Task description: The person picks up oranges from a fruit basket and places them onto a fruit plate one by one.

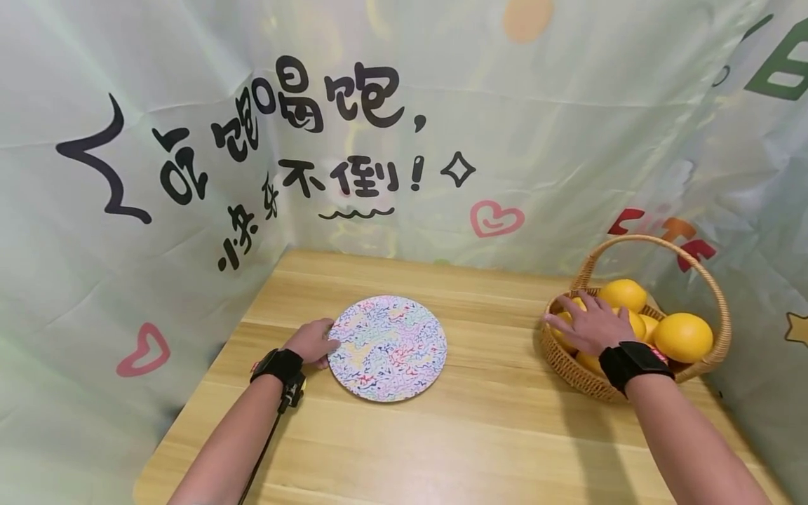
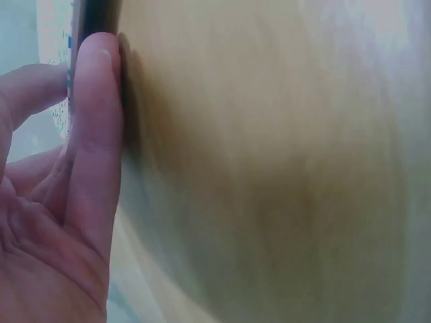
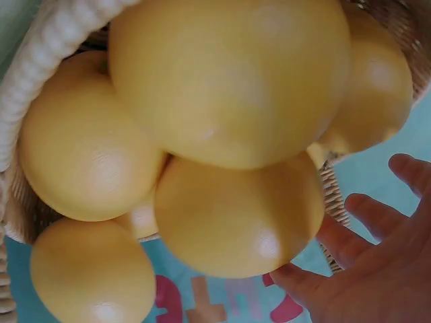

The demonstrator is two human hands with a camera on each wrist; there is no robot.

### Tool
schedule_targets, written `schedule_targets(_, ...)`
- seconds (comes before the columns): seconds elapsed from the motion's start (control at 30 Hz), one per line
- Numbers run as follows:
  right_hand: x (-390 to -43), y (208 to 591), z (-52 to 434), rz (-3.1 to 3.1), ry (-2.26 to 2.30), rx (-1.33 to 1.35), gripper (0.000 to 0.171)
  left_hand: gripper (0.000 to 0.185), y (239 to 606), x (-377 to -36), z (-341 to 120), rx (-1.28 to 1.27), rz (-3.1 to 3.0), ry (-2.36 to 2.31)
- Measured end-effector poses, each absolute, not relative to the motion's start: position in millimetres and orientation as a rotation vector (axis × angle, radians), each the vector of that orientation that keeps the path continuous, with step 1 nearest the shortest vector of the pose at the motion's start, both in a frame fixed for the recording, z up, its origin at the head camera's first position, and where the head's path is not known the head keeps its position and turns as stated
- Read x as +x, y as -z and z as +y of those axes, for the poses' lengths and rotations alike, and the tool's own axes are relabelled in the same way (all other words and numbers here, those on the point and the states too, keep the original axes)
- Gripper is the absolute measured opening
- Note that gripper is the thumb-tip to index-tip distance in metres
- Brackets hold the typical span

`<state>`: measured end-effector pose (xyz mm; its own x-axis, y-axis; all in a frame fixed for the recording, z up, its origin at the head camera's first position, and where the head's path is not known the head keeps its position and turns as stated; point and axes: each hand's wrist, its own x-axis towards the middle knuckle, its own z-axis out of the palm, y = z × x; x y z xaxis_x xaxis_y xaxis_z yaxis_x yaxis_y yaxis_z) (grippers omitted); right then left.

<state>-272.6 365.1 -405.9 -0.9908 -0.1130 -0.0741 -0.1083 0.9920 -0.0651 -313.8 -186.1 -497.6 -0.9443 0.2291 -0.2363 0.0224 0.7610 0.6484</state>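
Observation:
At the left of the head view, my left hand (image 1: 311, 344) pinches the near-left edge of a flat round plate (image 1: 394, 351) with a colourful squiggle pattern. The left wrist view shows the thumb on the patterned face and a finger (image 2: 97, 134) behind it. My right hand (image 1: 592, 324) is spread, palm down, over the left side of a wicker basket (image 1: 577, 372) filled with yellow-orange oranges (image 1: 684, 337). Close by its fingertips in the right wrist view is one orange (image 3: 239, 219); whether the fingers press it cannot be told.
The basket's tall arched handle (image 1: 719, 294) rises over the fruit. Under everything lies a wooden table (image 1: 492, 435), with printed cloth walls (image 1: 555, 140) along its back and sides. A cable (image 1: 265, 445) runs from the left wristband along the forearm.

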Motion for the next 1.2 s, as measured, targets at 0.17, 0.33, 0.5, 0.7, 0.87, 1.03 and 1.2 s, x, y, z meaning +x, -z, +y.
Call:
schedule_targets(0.17, -271, 405, 378, 3.045, 0.08, -0.073, 0.091, 0.063, 504, -313, -191, 0.18, 2.58, -1.168)
schedule_targets(0.33, -270, 408, 388, 3.03, 0.072, 0.037, 0.103, 0.062, 511, -314, -198, 0.153, 2.548, -1.267)
schedule_targets(0.5, -269, 412, 396, 3.035, 0.086, 0.066, 0.103, 0.062, 519, -314, -203, 0.151, 2.516, -1.356)
schedule_targets(0.7, -266, 417, 407, 3.048, 0.085, 0.064, 0.103, 0.06, 523, -313, -205, 0.151, 2.463, -1.459)
schedule_targets(0.87, -267, 419, 417, 3.07, 0.109, 0.049, 0.097, 0.057, 525, -313, -204, 0.124, 2.455, -1.494)
schedule_targets(1.03, -267, 422, 420, 3.102, 0.107, 0.059, 0.083, 0.057, 530, -316, -204, 0.078, 2.446, -1.525)
schedule_targets(1.2, -270, 428, 415, 3.129, 0.116, 0.117, 0.067, 0.058, 532, -314, -207, 0.05, 2.446, -1.538)
